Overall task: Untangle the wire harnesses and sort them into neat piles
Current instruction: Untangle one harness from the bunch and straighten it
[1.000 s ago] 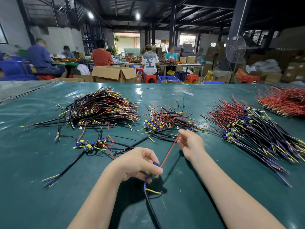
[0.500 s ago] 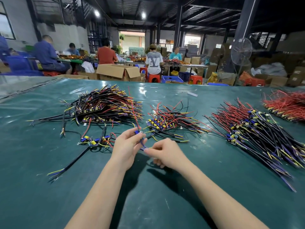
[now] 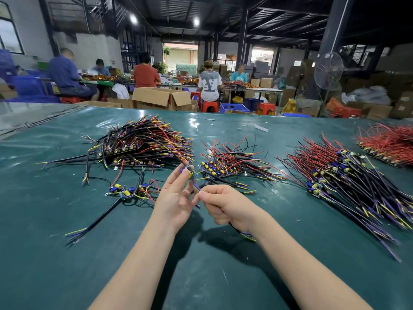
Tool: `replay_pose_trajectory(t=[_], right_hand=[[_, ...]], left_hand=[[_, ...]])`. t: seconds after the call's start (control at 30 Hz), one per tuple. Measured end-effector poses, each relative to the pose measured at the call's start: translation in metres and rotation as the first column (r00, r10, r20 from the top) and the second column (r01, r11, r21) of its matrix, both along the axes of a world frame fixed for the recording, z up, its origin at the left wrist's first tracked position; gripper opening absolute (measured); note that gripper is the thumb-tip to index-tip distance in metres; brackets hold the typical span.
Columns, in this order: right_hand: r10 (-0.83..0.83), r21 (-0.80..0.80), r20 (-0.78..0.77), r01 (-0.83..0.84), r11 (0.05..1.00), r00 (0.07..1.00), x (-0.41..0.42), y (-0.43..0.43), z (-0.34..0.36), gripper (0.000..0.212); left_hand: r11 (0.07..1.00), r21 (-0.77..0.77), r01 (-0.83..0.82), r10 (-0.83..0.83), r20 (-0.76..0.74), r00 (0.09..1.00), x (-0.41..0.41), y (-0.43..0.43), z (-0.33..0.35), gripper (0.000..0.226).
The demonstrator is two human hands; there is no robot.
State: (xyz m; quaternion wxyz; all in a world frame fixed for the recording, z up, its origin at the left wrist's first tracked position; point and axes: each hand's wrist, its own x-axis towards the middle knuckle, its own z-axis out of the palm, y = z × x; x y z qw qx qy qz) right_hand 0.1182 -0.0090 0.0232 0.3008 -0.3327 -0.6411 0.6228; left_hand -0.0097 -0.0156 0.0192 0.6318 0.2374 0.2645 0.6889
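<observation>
Harness [image 3: 191,175] is up over the middle of the table [image 3: 67,253]. Left hand [image 3: 176,198] pinches its top with near-straight fingers [image 3: 175,177], right hand [image 3: 223,204] is curled round the wires [image 3: 196,186]. I'd pull slow and straight so loose ends don't snag the small pile [image 3: 223,166] behind.

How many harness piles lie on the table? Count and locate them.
4: left pile, centre pile, right pile, far-right pile, cut off at frame edge. Loose tangle uncounted.
</observation>
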Motion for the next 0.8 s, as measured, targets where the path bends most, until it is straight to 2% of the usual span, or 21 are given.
replay_pose_trajectory(t=[0.13,0.27,0.4,0.53,0.6,0.7,0.8], right_hand=[[-0.033,0.001,0.054,0.033,0.999,0.998,0.0,-0.002,-0.003,0.024],[-0.086,-0.004,0.082,0.087,0.996,0.993,-0.001,0.0,-0.006,0.023],[-0.16,0.014,0.062,0.159,0.987,0.985,0.001,0.002,-0.007,0.027],[-0.173,-0.033,0.008,0.173,0.984,0.985,0.004,0.005,-0.006,0.031],[-0.171,-0.025,0.008,0.172,0.985,0.985,0.003,0.005,-0.007,0.031],[-0.201,-0.008,0.015,0.201,0.979,0.979,0.003,0.005,-0.007,0.028],[-0.251,-0.032,-0.016,0.251,0.968,0.968,0.004,0.007,-0.007,0.028]], left_hand=[[0.993,-0.103,0.065,-0.07,-0.05,0.996,-0.003,0.002,-0.002,0.007],[0.953,-0.269,0.138,-0.153,-0.038,0.987,-0.005,0.001,-0.006,0.01],[0.941,-0.288,0.176,-0.2,-0.054,0.978,-0.003,-0.002,-0.005,0.009],[0.943,-0.274,0.189,-0.165,0.11,0.98,-0.003,-0.003,-0.002,0.02],[0.939,-0.282,0.198,-0.185,0.071,0.98,-0.001,-0.003,-0.004,0.019],[0.941,-0.281,0.186,-0.22,-0.092,0.971,0.004,-0.003,-0.008,0.017],[0.956,-0.275,0.098,-0.118,-0.054,0.992,0.009,-0.002,-0.011,0.012]])
